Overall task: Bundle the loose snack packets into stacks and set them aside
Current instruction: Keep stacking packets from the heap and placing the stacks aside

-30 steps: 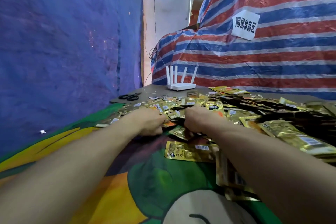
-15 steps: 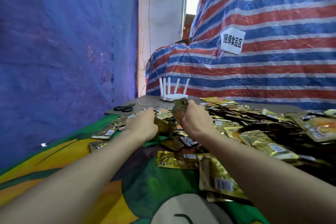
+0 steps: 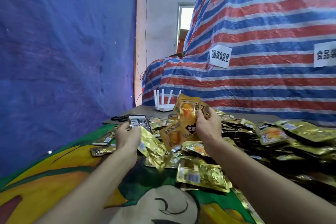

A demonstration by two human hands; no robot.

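Holding a fan of gold snack packets [image 3: 188, 112] upright, the right hand [image 3: 208, 126] is pinching them along their right edge with curled fingers [image 3: 210, 114], and their long axes are pointing up and away from the person. The left hand [image 3: 127, 133] is gripping a second small clutch [image 3: 151, 144] by its upper end, so those packets are hanging down and slanting to the right, toward the other hand. The two handfuls are sitting just beside each other above the cloth-covered worktop [image 3: 72, 178], not squared together. The loose heap [image 3: 281, 143] is lying to the right, nearer the right hand. The coming move is probably turning the slanted clutch upright so that its edges are lining up with the fan.
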